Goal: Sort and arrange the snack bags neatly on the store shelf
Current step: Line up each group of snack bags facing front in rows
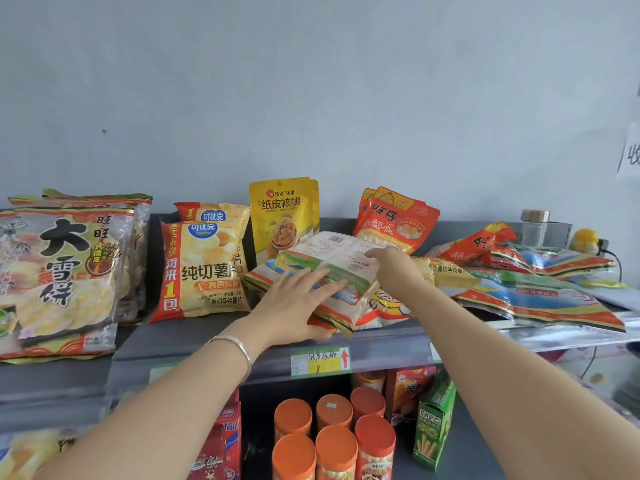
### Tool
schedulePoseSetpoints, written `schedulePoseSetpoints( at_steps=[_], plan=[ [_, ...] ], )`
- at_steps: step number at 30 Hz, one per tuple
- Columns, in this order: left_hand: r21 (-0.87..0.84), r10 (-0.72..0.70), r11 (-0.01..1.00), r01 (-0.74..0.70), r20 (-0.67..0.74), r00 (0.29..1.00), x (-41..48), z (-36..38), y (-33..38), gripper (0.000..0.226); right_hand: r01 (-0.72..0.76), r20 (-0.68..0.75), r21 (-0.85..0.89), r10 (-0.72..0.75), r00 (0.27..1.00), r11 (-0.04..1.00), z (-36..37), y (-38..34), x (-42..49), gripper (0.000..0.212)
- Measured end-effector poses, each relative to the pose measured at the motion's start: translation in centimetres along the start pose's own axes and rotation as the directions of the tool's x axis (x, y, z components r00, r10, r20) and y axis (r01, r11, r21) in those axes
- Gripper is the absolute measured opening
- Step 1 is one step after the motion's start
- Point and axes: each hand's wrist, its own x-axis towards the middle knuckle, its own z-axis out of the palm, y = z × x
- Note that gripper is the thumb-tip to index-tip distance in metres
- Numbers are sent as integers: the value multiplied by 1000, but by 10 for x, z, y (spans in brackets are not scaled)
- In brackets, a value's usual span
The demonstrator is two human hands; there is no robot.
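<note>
A stack of flat snack bags (329,258) lies back side up in the middle of the grey top shelf (180,344). My left hand (294,303) lies flat on the stack's front left corner, thumb at its front edge. My right hand (393,259) rests on the stack's right side, fingers pointing left. Upright behind stand yellow potato chip bags (204,265), yellow walnut pouches (280,216) and orange-red Wangzai pouches (394,220). Large rice cracker bags (59,278) stand at the left. Neither hand grips a bag.
A loose heap of blue, green and red bags (540,289) covers the shelf's right part. A glass jar (535,226) and a yellow object (585,239) stand behind it. On the lower shelf are orange-lidded canisters (332,441), a green box (434,427) and red boxes (221,441). A price label (320,360) hangs on the shelf edge.
</note>
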Motion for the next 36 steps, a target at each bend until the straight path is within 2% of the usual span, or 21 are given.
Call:
schedulePoseSetpoints(
  at_steps=[5,8,11,14,16,17,20,22,23,25,28,31,34,36],
  plan=[
    [62,-24,998,30,-100,995,6,-5,12,65,120,75,-100,-113,991,988,-4,11,-2,70],
    [-74,-76,996,57,-285,955,11,-12,12,55,184,111,-128,-171,979,974,-5,16,1,73],
    [-246,-193,966,84,-460,866,19,-26,12,44,215,13,-149,-216,976,965,-11,15,8,77],
    [-457,-284,889,7,-540,792,35,-42,15,34,216,-133,-142,-235,963,966,-16,8,20,78],
    [-539,-309,840,-60,-568,763,44,-54,16,31,219,-199,-138,-244,949,966,-17,2,29,66],
    [-517,-307,853,-70,-605,735,48,-58,15,31,225,-222,-134,-250,942,965,-18,0,32,57],
    [-396,-359,916,68,-731,580,54,-64,7,49,235,-254,0,-228,940,972,-23,-7,38,41],
    [-470,-485,868,160,-735,474,53,-66,3,62,213,-265,229,-150,953,950,-31,-13,40,42],
    [-520,-543,833,188,-707,453,53,-65,0,65,191,-273,352,-95,957,916,-35,-16,41,43],
    [-603,-635,758,247,-596,492,54,-59,-5,69,141,-284,520,15,959,842,-44,-19,45,43],
    [-751,-716,603,269,-362,596,54,-51,-6,70,83,-272,622,116,955,778,-50,-14,51,44],
    [-849,-730,457,264,-188,657,57,-46,-2,72,55,-256,702,179,950,710,-52,-5,54,44],
    [-847,-702,440,300,-116,703,62,-44,0,71,32,-259,760,258,931,649,-54,3,55,45],
    [-844,-676,427,323,-61,734,67,-41,1,73,19,-294,762,321,900,647,-56,7,56,45]
  ],
)
